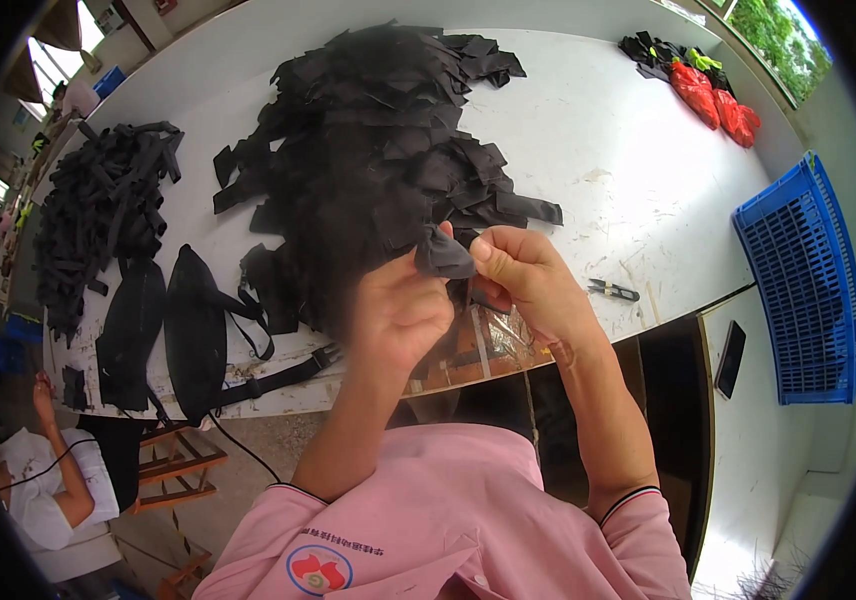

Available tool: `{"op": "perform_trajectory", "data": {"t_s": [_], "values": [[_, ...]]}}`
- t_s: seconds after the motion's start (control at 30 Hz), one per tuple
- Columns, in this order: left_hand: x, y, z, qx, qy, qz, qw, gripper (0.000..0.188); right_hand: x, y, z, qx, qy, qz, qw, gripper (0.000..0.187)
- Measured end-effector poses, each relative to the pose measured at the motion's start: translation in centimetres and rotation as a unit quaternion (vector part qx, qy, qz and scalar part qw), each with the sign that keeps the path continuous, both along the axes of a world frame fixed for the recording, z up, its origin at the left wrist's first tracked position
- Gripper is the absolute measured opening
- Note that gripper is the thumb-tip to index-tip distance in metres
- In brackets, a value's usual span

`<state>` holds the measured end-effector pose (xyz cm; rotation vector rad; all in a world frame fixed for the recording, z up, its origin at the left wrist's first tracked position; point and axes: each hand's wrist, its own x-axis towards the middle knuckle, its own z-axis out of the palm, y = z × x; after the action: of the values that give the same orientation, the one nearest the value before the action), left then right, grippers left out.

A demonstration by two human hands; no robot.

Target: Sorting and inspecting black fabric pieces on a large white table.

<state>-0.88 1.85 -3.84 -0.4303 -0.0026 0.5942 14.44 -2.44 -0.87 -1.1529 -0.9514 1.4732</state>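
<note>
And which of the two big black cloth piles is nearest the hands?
The middle pile of broad, flat fabric pieces, just beyond the left hand and right hand; the other pile, of narrow strips, lies farther left.

Pink shirt (448,510), dark-trimmed slvs (638,535), rd logo (321,571), prob. stitched.

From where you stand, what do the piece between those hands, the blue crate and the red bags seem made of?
The dark piece looks like matte fabric: it folds softly and barely shines; fibre unclear. The blue crate is probably smooth moulded plastic, given its regular lattice. The red bags look like thin plastic film, wrinkled with glossy highlights.
</note>
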Motion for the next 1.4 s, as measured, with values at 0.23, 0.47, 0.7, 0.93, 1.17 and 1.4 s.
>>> {"op": "perform_trajectory", "data": {"t_s": [0.23, 0.47, 0.7, 0.93, 1.17, 1.4], "values": [[0.1, -1.8, -2.2, 0.337, 0.322, 0.053, 0.883, 0.025, 0.5, -0.5, -3.9, -0.016, 0.150, 0.014, 0.988, 0.026], [0.8, -0.9, 0.8, 0.685, 0.565, 0.284, 0.361, 0.014, 2.7, -0.2, -3.1, 0.033, -0.070, -0.018, 0.997, 0.030], [0.5, -2.1, 1.1, 0.582, 0.530, 0.362, 0.499, 0.011, 0.3, -1.6, 2.1, 0.325, -0.654, -0.002, 0.683, 0.028], [1.5, -1.9, -1.9, 0.574, 0.508, 0.249, 0.592, 0.006, 0.6, -1.6, -5.0, 0.312, -0.555, -0.023, 0.771, 0.025], [2.6, -1.6, 1.1, 0.713, 0.572, 0.116, 0.388, 0.013, 0.7, -2.2, -6.6, 0.328, -0.469, -0.045, 0.819, 0.019], [2.5, -1.0, 0.3, 0.704, 0.564, 0.153, 0.404, 0.010, 0.9, -1.5, -7.5, 0.328, -0.460, -0.032, 0.824, 0.018]]}}
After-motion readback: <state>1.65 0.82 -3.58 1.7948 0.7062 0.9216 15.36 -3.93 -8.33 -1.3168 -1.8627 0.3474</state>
